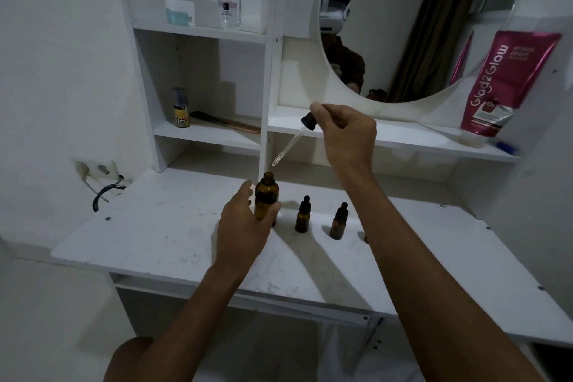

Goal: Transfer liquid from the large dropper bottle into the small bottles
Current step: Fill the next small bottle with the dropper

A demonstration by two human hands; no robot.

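**A:** Where is the large dropper bottle (266, 199)?

**B:** Upright on the white counter (148, 239), near the back edge, with its mouth open. The left hand (243, 228) grips the lower part of it: the thumb crosses the front of the amber glass and the fingers curl round the far left side. The neck and shoulder stand clear above the hand.

**A:** And the right hand (348, 133)?

**B:** It is raised over the counter, level with the lower shelf (403, 136). Thumb and fingertips pinch the black cap of the dropper (293, 142). The other fingers are loosely bent and hold nothing else.

**A:** How does the dropper sit relative to the bottle?

**B:** The glass tube slants down and to the left. Its tip hangs above the open mouth and a little to the right, apart from the rim. I cannot tell whether there is liquid in the tube.

**A:** The small ones?

**B:** Both are amber and upright, with their black dropper caps on. The left small bottle (303, 216) stands just right of the large one, close to the left thumb but not touching it. The right small bottle (339, 222) stands beside it, near the right forearm. No hand touches either.

**A:** Anything else nearby?

**B:** A pink Glad2Glow tube (502, 87) leans at the right end of that shelf, against the round mirror (418, 25). A perfume bottle (230, 5) stands on the top shelf.
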